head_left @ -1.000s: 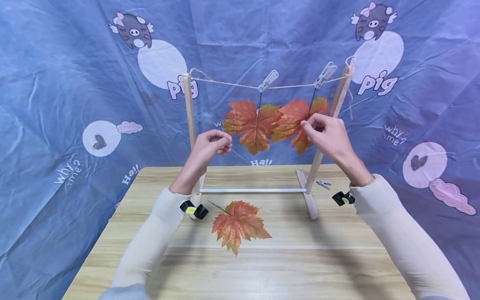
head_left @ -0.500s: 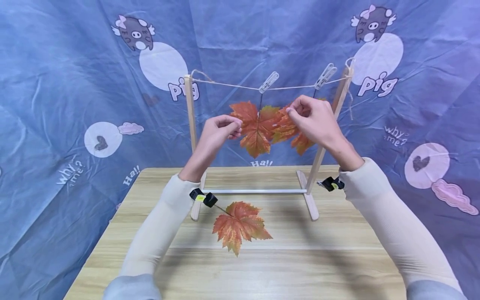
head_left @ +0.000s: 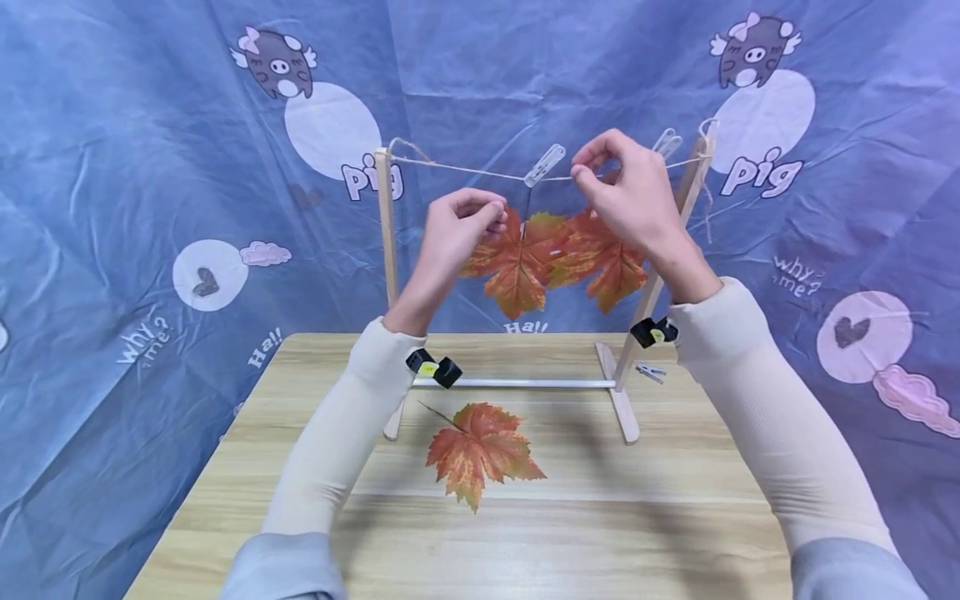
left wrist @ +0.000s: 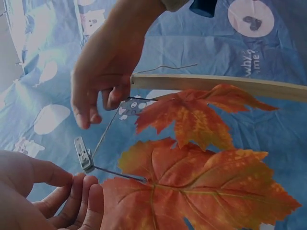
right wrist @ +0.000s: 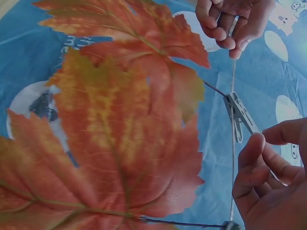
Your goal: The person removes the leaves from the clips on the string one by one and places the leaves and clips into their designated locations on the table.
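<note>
Two orange-red artificial maple leaves, a left one (head_left: 519, 271) and a right one (head_left: 613, 271), hang by their stems from a string (head_left: 480, 171). A light grey clothespin (head_left: 545, 166) clips the left stem; another clothespin (head_left: 666, 143), partly behind my right hand, is at the right one. My left hand (head_left: 459, 229) is in front of the left leaf's upper edge, fingers loosely bent, holding nothing visible. My right hand (head_left: 633, 192) is raised at string height, thumb and forefinger apart. In the left wrist view, its fingertips stand clear of the middle clothespin (left wrist: 84, 155).
Wooden posts (head_left: 387, 225) carry the string, joined low down by a white rod (head_left: 525, 383). A third maple leaf (head_left: 483, 450) lies on the wooden table (head_left: 555, 542). One loose clothespin (head_left: 651, 372) lies by the right foot. Blue printed cloth (head_left: 465, 67) hangs behind.
Both hands have risen toward the string. My left hand has moved right across the left leaf; my right hand has moved up and slightly left, away from the right leaf's middle.
</note>
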A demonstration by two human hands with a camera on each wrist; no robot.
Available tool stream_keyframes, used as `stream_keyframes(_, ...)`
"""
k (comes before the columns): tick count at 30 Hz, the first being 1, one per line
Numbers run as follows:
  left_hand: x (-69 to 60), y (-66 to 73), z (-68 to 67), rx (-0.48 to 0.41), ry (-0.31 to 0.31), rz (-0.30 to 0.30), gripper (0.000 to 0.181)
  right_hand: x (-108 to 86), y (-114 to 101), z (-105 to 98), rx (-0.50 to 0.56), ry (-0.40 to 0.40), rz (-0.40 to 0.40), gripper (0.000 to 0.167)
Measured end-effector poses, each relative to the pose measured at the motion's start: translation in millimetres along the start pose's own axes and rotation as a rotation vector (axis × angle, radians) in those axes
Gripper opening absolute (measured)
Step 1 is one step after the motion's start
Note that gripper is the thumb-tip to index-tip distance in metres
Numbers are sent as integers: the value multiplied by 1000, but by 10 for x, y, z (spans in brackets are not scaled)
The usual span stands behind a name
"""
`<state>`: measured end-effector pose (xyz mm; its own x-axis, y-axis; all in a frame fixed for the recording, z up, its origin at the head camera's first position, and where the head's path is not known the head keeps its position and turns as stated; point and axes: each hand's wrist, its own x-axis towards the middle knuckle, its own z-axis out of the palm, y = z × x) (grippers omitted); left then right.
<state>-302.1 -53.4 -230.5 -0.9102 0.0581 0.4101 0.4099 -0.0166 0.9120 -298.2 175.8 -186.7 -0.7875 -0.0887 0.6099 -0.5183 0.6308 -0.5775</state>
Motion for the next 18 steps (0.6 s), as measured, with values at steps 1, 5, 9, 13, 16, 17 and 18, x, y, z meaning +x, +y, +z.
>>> stream_keyframes(1, 12, 8, 18, 1, 4, 5, 14, 21, -13, -7, 2, 3, 7, 21)
stream_keyframes(5, 63, 44, 97, -1, 18, 16, 15, 103, -74, -27, -15, -32, 49, 31)
stream_keyframes(9, 112, 67, 173, 26, 49, 2, 17, 189, -132, -27, -63, -145, 104, 51)
stream_keyframes(13, 153, 69, 258, 98, 84, -31, 19, 259, -162, -19, -97, -253, 138, 66)
stream_keyframes(16, 179, 52, 317, 158, 85, -42, 21, 285, -165, -12, -88, -273, 139, 68)
stream_keyframes(17, 187, 45, 334, 171, 80, -40, 22, 289, -167, -9, -79, -274, 139, 68)
stream_keyframes(18, 195, 35, 348, 179, 75, -37, 23, 291, -168, -4, -73, -273, 138, 67)
